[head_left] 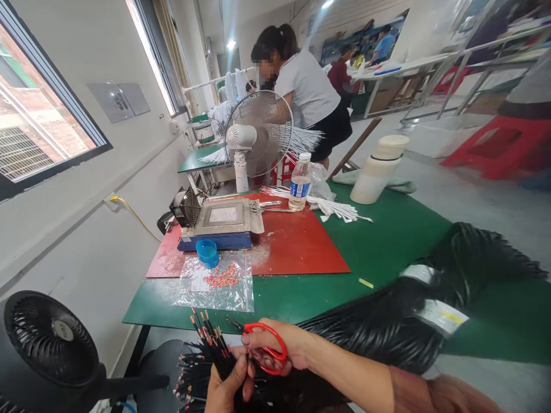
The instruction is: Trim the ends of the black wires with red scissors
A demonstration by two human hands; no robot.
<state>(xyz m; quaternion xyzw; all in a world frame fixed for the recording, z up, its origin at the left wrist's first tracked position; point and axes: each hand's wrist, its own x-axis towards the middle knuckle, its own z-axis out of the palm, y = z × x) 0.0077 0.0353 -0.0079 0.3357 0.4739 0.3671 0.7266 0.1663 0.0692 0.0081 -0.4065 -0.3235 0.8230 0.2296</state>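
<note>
Cables, black and bunched, stand at the near middle of my view, just short of the green table, held in the left hand. Thumb and fingers wrap the bunch snugly a little below its tips, where red and coppery ends show. The right hand has its fingers around the handles of the red-handled scissors, whose dark blades point far and left, beside the tips; how widely the blades are parted I cannot tell.

From my distance I judge each strand light, bendy and smooth, so a loose pinch would likely let some slide out. I would take hold all round, just under the tips, and keep off the thin bared ends, which look easiest to bend or fray. The long black bundle on the table to the right looks heavy as one mass and apt to drag. Farther off, a clear bag lies flat with reddish bits in or on it, a blue cup at its far side
</note>
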